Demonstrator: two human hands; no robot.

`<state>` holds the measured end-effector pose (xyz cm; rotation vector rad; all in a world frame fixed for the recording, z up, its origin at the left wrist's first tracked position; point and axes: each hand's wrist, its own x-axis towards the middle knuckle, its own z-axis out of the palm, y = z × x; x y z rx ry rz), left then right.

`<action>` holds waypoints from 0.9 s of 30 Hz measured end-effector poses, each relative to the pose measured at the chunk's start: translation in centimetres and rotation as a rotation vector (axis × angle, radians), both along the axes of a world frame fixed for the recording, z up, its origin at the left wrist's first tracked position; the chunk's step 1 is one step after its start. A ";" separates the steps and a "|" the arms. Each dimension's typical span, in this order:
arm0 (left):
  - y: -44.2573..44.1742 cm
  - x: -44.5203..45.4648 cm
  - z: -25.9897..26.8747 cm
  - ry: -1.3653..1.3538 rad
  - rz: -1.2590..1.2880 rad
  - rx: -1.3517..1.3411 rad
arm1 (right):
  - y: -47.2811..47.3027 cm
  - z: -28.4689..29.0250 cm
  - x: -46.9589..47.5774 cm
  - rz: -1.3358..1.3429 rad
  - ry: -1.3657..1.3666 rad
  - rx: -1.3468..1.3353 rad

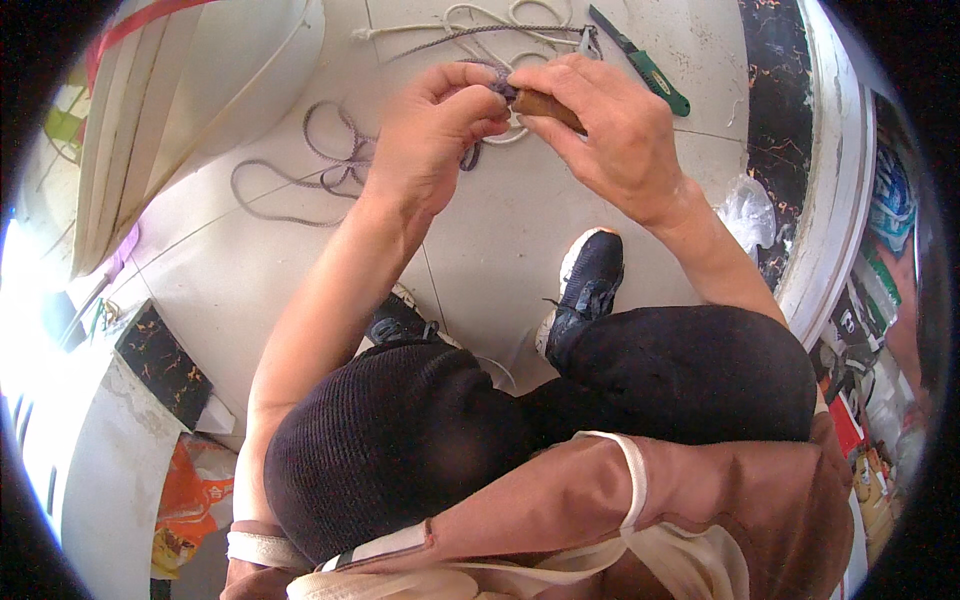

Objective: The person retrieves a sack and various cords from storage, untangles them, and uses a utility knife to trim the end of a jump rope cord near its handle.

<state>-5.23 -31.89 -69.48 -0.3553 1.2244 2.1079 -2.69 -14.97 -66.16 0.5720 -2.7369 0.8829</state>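
Note:
My left hand (pixel 442 124) pinches a bunched part of a grey-purple braided cord (pixel 504 84) between thumb and fingers. Beside it, my right hand (pixel 615 127) grips a brown handle-like piece (pixel 551 109), its near end against the bunched cord. Loops of grey braided cord (pixel 285 219) trail across the floor left of my left wrist. Beyond my hands lies a white rope (pixel 420 30), with a darker stretch of braided cord across it. A small metal piece (pixel 589 46) shows past my right fingers; what it belongs to is hidden.
A green-handled tool with a dark blade (pixel 658 84) lies right of my right hand. My shoes (pixel 592 262) rest on the tiled floor (pixel 480 225). A pale curved panel (pixel 225 67) leans in from the left. Clear plastic (pixel 746 214) sits by the dark stone strip (pixel 776 97).

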 end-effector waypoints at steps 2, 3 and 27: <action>0.3 0.3 -0.3 0.047 0.026 -0.030 | 0.0 -0.3 0.4 -0.025 -0.163 -0.139; 0.4 0.3 -0.4 0.064 0.017 -0.038 | 0.2 -0.4 0.7 -0.055 -0.316 -0.251; -0.9 -1.6 1.1 0.490 -0.531 -0.032 | 3.6 0.5 -0.5 0.115 -1.131 -0.664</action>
